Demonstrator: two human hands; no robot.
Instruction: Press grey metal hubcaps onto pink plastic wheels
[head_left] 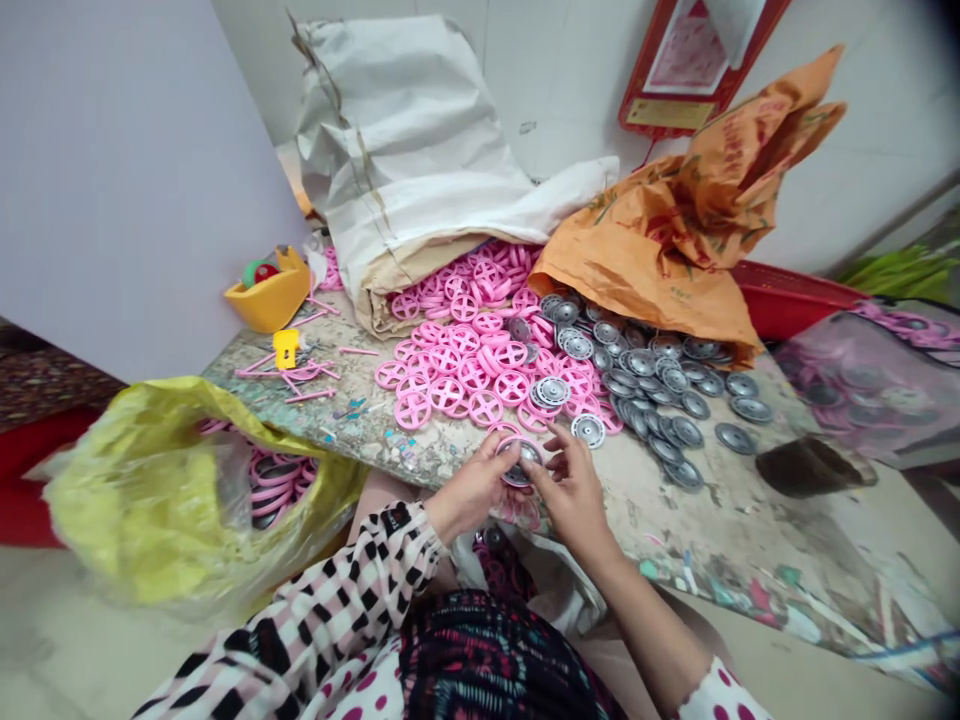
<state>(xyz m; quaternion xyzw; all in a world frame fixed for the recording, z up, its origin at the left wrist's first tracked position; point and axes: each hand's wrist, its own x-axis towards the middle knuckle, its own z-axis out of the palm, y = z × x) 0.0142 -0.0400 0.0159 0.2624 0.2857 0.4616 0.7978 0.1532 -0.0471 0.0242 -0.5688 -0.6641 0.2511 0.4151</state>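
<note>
Between my two hands, over the table's front edge, is a small wheel (519, 462) made of a pink ring with a grey disc in it. My left hand (480, 485) is closed on its left side, thumb on top. The thumb of my right hand (574, 490) presses on the disc from the right, while its other fingers are bent around the far side. Just beyond lie a heap of pink spoked rings (450, 365) and, to the right, a pile of grey discs (660, 390). A few grey discs (551, 391) rest on the pink rings.
A white sack (420, 130) spills pink rings; an orange sack (660, 240) spills grey discs. At left are a yellow container (270, 290), pink sticks (289, 375) and a yellow bag (150, 480) of wheels. A dark cup-like container (806, 468) lies at right, near a mesh bag (847, 375).
</note>
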